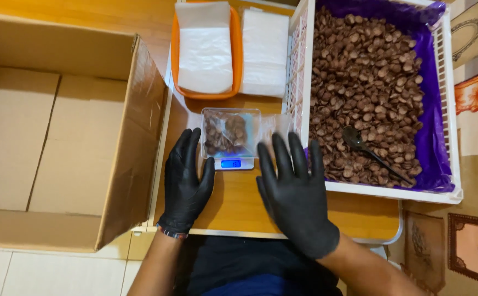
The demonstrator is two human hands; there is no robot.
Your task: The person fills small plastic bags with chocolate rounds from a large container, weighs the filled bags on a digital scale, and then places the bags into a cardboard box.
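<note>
Wooden table: left hand, right hand spread flat, empty, flanking scale.

Single head-worn view, looking almost straight down at close range onto the bench, open cardboard box filling the left of the frame, white crate upper right, wearer's lap at bottom centre.
</note>
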